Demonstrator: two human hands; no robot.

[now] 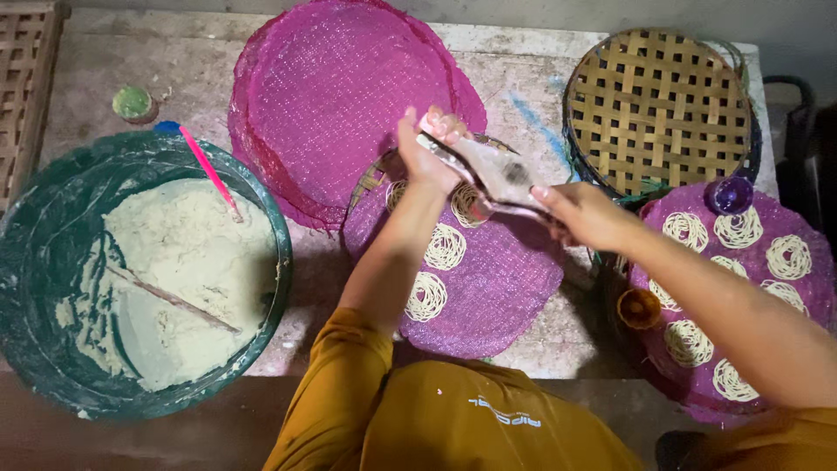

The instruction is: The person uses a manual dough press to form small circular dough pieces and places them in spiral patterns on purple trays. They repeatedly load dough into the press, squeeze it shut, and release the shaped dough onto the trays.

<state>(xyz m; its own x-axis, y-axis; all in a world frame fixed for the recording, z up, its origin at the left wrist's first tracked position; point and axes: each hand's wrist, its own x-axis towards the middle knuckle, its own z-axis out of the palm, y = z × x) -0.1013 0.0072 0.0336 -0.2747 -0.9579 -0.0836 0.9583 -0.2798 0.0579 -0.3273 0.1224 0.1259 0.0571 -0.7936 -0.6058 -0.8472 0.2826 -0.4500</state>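
Note:
Both my hands grip a metal hand press (497,174) held over a round purple mesh mat (488,288). My left hand (427,148) holds its far end and my right hand (584,214) holds the near handles. On the mat lie several pale coils of noodle strands (445,247). The press hides part of the mat's far edge.
A large green tub (35,262) of pale dough with a stick and a pink spatula (209,173) stands at the left. A stack of magenta mesh mats (349,96) lies behind. At the right are a woven bamboo tray (658,105) and another purple mat (741,288) with coils.

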